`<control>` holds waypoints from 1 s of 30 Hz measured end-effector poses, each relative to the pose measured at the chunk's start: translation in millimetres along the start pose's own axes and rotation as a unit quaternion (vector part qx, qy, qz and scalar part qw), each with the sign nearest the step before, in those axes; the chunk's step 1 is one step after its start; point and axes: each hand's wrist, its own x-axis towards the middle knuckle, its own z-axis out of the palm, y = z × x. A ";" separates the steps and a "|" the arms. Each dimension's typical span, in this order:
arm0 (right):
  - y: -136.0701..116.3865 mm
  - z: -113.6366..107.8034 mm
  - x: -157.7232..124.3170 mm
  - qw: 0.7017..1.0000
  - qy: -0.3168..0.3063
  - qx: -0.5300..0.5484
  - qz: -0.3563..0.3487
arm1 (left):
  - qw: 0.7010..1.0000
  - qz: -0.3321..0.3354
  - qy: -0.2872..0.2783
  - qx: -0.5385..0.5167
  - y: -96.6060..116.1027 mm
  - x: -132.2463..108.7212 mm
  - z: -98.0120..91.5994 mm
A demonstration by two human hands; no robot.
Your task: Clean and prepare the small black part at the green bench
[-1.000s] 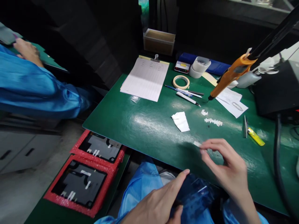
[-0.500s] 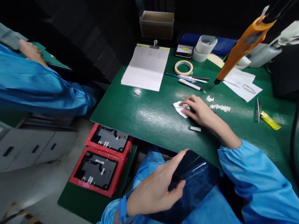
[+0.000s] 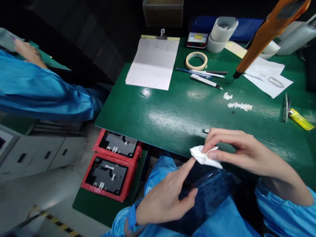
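Observation:
My left hand (image 3: 165,196), a blue band at its wrist, grips the left edge of a dark, glossy glass panel (image 3: 209,191) over my lap. A bright streak of reflection crosses the panel. In my right hand (image 3: 244,151) a folded white wipe (image 3: 202,156) is pinched between thumb and fingers. The wipe is over the panel's upper edge, close to my left index fingertip; whether it presses on the glass I cannot tell. Just behind my right fingers, a small pale block (image 3: 205,131) lies mostly hidden on the green table (image 3: 128,118).
Toward the back are a clipboard (image 3: 153,62), a tape roll (image 3: 196,61), several pens (image 3: 204,80) and white cups (image 3: 223,31). An orange electric screwdriver (image 3: 261,39) hangs at right, near a yellow lighter (image 3: 301,119). Panels in red bubble wrap (image 3: 108,176) lie lower left. A co-worker's blue sleeve (image 3: 44,89) is at left.
My right hand has lifted the wipe off the table and brought it toward me, over the panel. My left hand keeps its hold. The view has shifted slightly.

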 end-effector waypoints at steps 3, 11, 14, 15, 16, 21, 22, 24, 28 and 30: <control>3.3 10.0 -6.4 1.000 0.007 0.008 0.001 | 1.000 -0.002 -0.011 0.014 -1.8 -0.5 0.0; 2.4 23.0 2.8 0.998 0.004 0.057 0.034 | 0.998 0.024 -0.006 0.053 1.4 -5.8 3.3; 2.7 29.0 6.2 0.994 0.003 0.096 0.053 | 0.997 0.050 0.000 0.059 1.1 -8.0 4.1; 3.1 31.0 6.8 0.993 0.006 0.102 0.059 | 0.997 0.049 0.002 0.061 0.2 -8.4 3.8; 3.7 32.7 7.1 0.993 0.011 0.103 0.062 | 0.997 0.042 0.001 0.061 -0.9 -8.6 3.2; 7.0 32.4 6.5 0.992 0.057 0.083 0.078 | 0.999 0.013 0.000 0.031 -4.0 -7.2 0.3; 6.8 30.3 6.2 0.991 0.073 0.077 0.086 | 1.000 0.016 0.000 0.021 -3.6 -7.1 0.1; 4.8 25.2 5.4 0.986 0.104 0.077 0.103 | 1.000 0.026 0.000 0.007 -2.4 -7.5 -0.3; -4.2 17.7 1.5 0.975 0.149 0.093 0.134 | 0.998 0.062 0.015 0.013 -1.8 -9.5 -0.6; -8.4 17.2 -2.2 0.972 0.161 0.082 0.152 | 0.996 0.079 0.023 0.018 -2.5 -10.1 -0.1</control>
